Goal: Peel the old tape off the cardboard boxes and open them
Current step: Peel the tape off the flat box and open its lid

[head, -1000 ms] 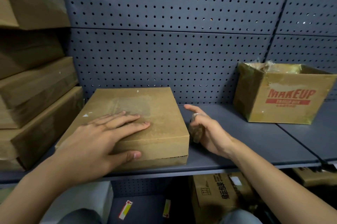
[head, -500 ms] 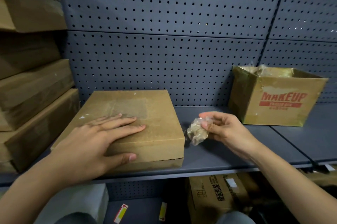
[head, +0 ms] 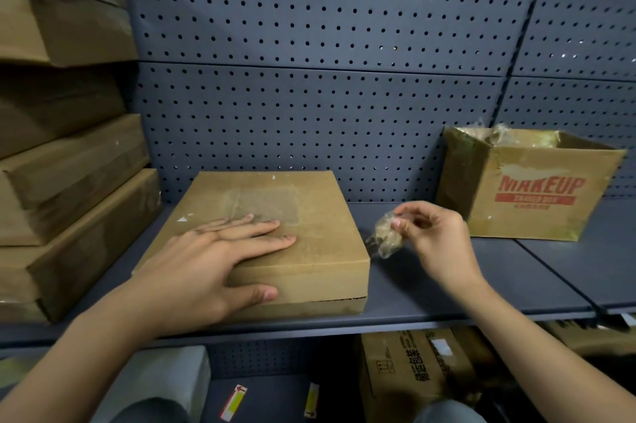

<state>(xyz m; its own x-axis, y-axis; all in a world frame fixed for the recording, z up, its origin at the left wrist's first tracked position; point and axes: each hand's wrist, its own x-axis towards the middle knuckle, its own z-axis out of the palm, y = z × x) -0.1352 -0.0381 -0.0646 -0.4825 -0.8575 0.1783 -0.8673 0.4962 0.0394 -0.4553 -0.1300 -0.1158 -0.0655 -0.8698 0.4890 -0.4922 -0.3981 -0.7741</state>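
Head view: left hand lies flat, fingers straight, on the closed box; right hand grip pinches a crumpled tape wad.

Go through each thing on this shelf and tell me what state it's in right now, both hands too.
flat box: closed, lying flat on the shelf.
left hand: fingers straight, resting on the flat box's top.
tape wad: crumpled, held beside the flat box.
right hand: pinches the tape wad.
MAKEUP box: top open, crumpled clear tape showing inside.
stacked boxes: closed.
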